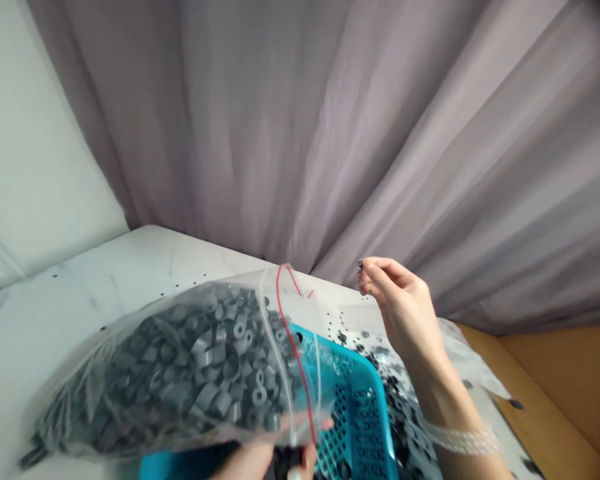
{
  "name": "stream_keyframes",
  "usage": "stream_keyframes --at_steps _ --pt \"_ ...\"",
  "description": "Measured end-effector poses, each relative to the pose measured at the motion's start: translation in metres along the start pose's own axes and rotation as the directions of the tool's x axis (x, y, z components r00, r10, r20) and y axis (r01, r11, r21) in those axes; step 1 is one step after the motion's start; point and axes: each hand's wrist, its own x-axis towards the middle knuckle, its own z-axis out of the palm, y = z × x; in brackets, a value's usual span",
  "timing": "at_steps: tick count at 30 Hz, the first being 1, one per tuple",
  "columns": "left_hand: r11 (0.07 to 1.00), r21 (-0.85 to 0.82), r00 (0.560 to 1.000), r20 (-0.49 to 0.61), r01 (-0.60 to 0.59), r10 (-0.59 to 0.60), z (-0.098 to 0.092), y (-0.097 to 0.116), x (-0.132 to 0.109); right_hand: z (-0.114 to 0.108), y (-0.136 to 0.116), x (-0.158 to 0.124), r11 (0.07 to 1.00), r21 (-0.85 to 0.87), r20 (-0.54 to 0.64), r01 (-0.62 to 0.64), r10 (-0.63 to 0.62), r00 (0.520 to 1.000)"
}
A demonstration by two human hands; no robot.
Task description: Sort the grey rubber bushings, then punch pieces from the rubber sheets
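I'm reading out from my left grip [260, 461], which is pinching the lower edge of a clear zip-top plastic bag [180, 373] at the bottom of my view. The fingers are partly cut off by the frame, so I can't tell how firm the hold is. The bag's long axis is running leftward from that grip, and it's packed with gray rings [220, 360]. Its red-lined seal [294, 347] is lying over a blue plastic basket [355, 413], and the left grip is the nearer one. Right of the basket, my right grip [397, 307] is hanging open and empty above dark rings [397, 413] scattered across the tabletop [80, 300], with a beaded bracelet [460, 439] circling its wrist.
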Motion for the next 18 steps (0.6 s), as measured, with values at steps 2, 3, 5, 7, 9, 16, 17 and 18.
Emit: stream_keyframes --at_steps 2,3,5,7,9,16,17,18 --pt "0.991 -0.128 0.998 -0.047 0.036 -0.042 0.004 -0.001 0.000 0.002 -0.023 -0.026 0.999 -0.044 0.088 -0.009 0.013 0.996" --pt "0.984 -0.177 0.997 -0.078 0.006 -0.020 0.006 -0.001 -0.001 0.007 -0.032 -0.039 0.995 -0.100 0.200 -0.027 0.047 0.979" --pt "0.972 -0.223 0.991 -0.128 -0.074 0.046 0.009 -0.002 -0.004 0.019 -0.045 -0.060 0.983 -0.181 0.404 0.003 0.071 0.912" --pt "0.969 -0.212 0.984 -0.153 -0.125 0.093 0.011 -0.002 -0.007 0.025 -0.052 -0.073 0.981 -0.192 0.471 0.025 0.069 0.879" --pt "0.967 -0.188 0.979 -0.144 -0.172 0.146 0.014 -0.003 -0.009 0.023 -0.055 -0.081 0.983 -0.183 0.432 0.002 0.078 0.898" --pt "0.959 -0.186 0.976 -0.087 -0.213 0.200 0.025 0.000 -0.014 0.000 -0.049 -0.096 0.990 -0.127 0.253 -0.054 0.085 0.964" --pt "0.962 -0.177 0.978 -0.074 -0.206 0.195 0.025 0.001 -0.015 -0.003 -0.048 -0.101 0.990 -0.131 0.219 -0.049 0.077 0.973" --pt "0.966 -0.171 0.981 -0.058 -0.192 0.185 0.026 0.001 -0.016 -0.006 -0.045 -0.108 0.989 -0.139 0.181 -0.045 0.070 0.981"
